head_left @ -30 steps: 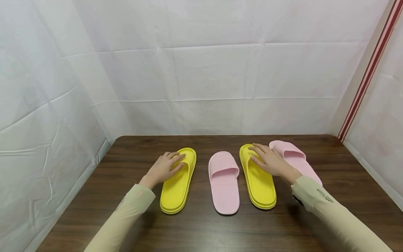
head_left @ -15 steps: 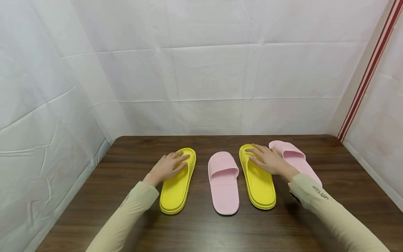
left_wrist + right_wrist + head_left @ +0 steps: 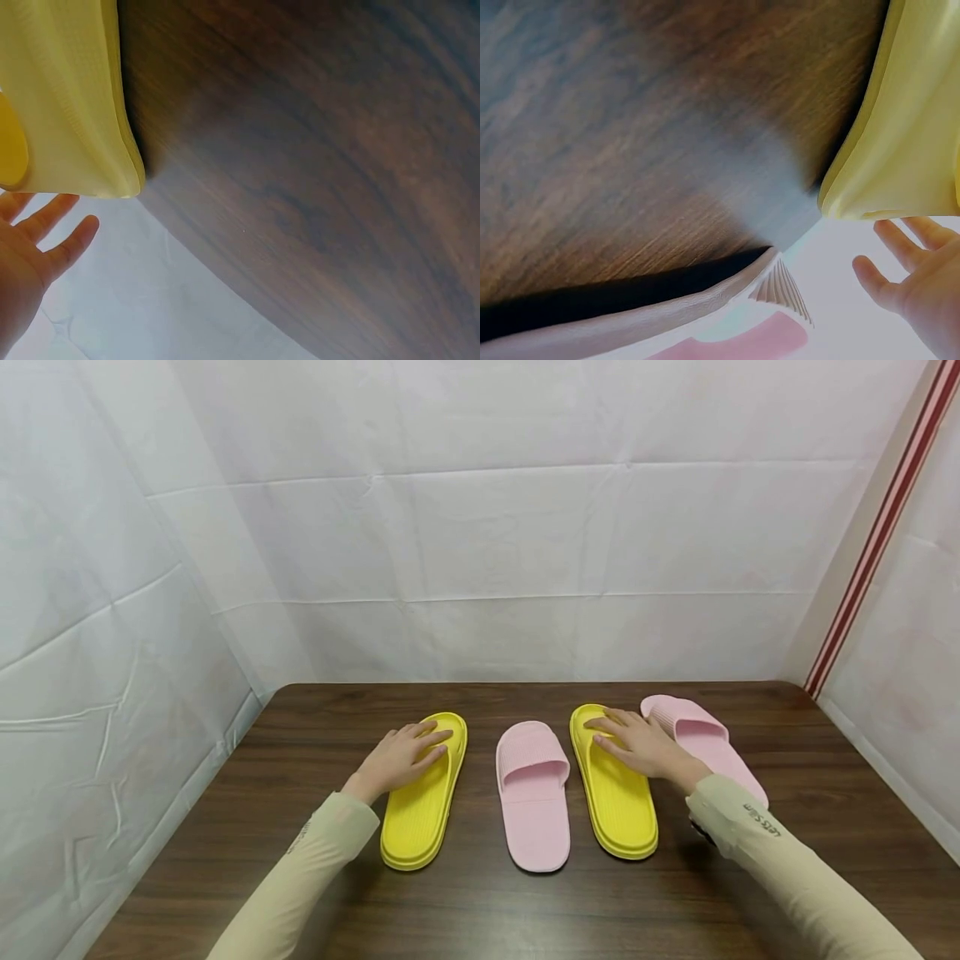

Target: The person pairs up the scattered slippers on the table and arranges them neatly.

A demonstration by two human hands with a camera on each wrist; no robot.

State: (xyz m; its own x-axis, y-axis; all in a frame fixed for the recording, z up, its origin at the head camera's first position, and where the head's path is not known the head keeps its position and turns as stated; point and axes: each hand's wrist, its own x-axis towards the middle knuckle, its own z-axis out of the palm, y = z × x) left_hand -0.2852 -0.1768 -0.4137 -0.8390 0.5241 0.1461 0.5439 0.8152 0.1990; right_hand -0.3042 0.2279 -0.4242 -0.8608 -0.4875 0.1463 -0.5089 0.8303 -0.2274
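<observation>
Left hand [image 3: 397, 760] loose, outstretched over left yellow slipper [image 3: 415, 822]; right hand [image 3: 645, 746] likewise over right yellow slipper [image 3: 624, 814]; pink slipper [image 3: 536, 814] between hands. Finger contact: can't tell.

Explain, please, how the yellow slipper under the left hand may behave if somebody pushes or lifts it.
The yellow slipper would probably slide rather than roll, since it seems to lie flat on the table. Its thick-looking sole suggests it may bend only a little when lifted. The strap seems open underneath, so it might give if squeezed.
</observation>
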